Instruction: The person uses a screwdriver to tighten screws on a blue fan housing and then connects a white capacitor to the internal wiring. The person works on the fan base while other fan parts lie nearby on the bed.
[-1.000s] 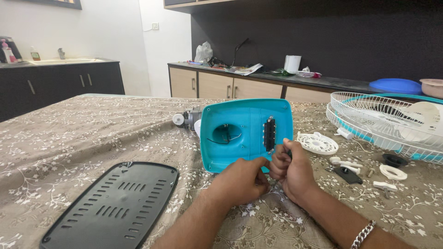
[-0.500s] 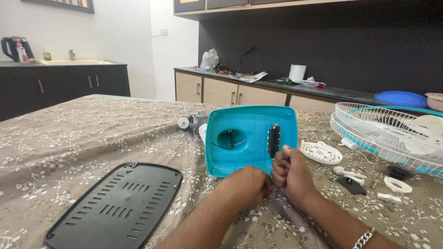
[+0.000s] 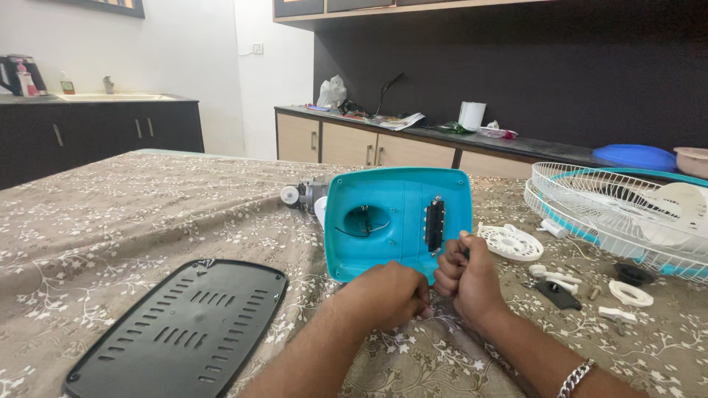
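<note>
A teal plastic fan base (image 3: 391,221) stands tilted on its edge on the table, hollow side toward me, with a black switch block (image 3: 434,225) set in it. My left hand (image 3: 387,295) is curled into a fist just below the base's lower edge. My right hand (image 3: 468,284) is a fist too, pressed against the base's lower right corner, knuckles touching the left hand. Both seem to pinch a thin cord between them; the fingers hide most of it. A grey motor part (image 3: 306,195) pokes out behind the base.
A black vented plate (image 3: 181,328) lies flat at the front left. A white wire fan grille (image 3: 619,210) rests at the right, with a white round part (image 3: 510,242) and small loose pieces (image 3: 630,293) beside it. A floral cloth (image 3: 147,214) covers the table. Cabinets line the back.
My hands have stayed together at the base's lower edge, the right hand creeping slightly up against it. The view has shifted a little; the base has not moved.
</note>
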